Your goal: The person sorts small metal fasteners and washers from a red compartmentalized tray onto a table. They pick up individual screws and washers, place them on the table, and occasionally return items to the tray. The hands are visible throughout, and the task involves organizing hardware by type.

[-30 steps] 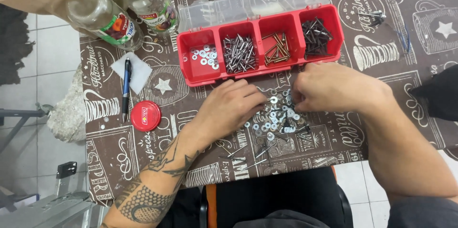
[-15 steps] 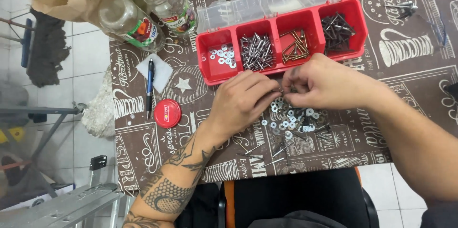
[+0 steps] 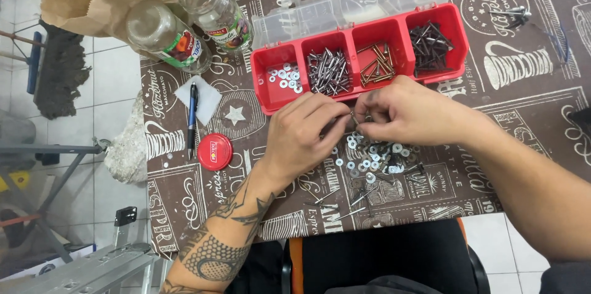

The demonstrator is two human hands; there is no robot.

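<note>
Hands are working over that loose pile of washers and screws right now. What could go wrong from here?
The loose pile of silver washers and screws sits near the table's front edge; a sweep of the left hand or right hand could knock pieces to the floor. Sharp screw tips might prick fingers. Washers could drop into the wrong compartment of the red plastic organizer tray.

A single head-worn camera looks almost straight down from above the person's chest onto the bench (image 3: 523, 72), near enough that the brown printed cover fills most of the frame. The person's body lies at 6 o'clock, and both forearms enter from there, the left from 7 o'clock, the right from 4 o'clock. The far bench edge runs past 12 o'clock. Tiled floor (image 3: 117, 78) shows at 9 o'clock. No second view overlaps it.
</note>
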